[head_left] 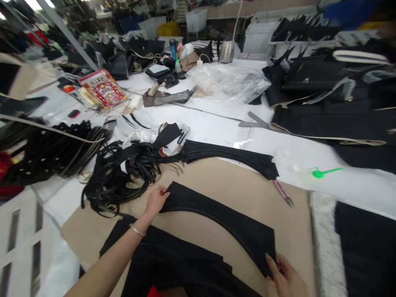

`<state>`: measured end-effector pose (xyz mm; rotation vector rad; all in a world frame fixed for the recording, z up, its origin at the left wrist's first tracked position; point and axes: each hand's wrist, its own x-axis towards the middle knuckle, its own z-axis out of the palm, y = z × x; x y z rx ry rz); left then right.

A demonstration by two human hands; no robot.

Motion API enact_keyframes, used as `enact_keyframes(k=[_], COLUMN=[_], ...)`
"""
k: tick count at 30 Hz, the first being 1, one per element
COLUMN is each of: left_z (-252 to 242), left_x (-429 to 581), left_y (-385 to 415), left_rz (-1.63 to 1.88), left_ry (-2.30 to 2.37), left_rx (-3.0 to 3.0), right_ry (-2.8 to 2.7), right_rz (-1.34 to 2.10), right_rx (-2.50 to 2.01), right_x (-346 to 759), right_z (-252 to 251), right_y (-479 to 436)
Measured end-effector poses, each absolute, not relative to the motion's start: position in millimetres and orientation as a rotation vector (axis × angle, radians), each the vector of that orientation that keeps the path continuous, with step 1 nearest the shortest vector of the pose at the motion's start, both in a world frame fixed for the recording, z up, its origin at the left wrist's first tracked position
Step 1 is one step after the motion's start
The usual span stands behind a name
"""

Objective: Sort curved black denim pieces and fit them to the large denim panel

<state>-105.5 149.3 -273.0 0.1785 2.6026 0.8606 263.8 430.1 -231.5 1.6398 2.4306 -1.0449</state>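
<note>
A curved black leather piece (222, 216) lies on a tan cardboard sheet (216, 181). My left hand (156, 200), with a thin bracelet on the wrist, pinches the piece's left end. My right hand (286, 278) grips its right end near the bottom edge of the view. A second curved black piece (229, 156) lies further back on the sheet. More black leather (173, 260) lies under my left forearm.
A tangle of black strips (123, 173) sits left of my left hand. Pink snips (283, 193) and a green tool (324, 171) lie to the right. Scissors (256, 122), clear plastic (229, 82), stacked black bag parts (334, 99) and a colourful packet (103, 88) fill the back.
</note>
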Motion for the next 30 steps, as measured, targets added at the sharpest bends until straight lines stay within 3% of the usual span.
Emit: enact_keyframes(k=[16,30], left_z=[-300,-267], left_x=[-112,-95], left_y=[143,155], left_rz=[0.591,0.64], left_ry=[2.644,2.833], left_rx=[0.306,0.218], right_ry=[2.503,2.387], right_rz=[-0.887,-0.812], right_rx=[1.725,1.663], right_x=[260,260], right_z=[-230,-238], right_y=[423,426])
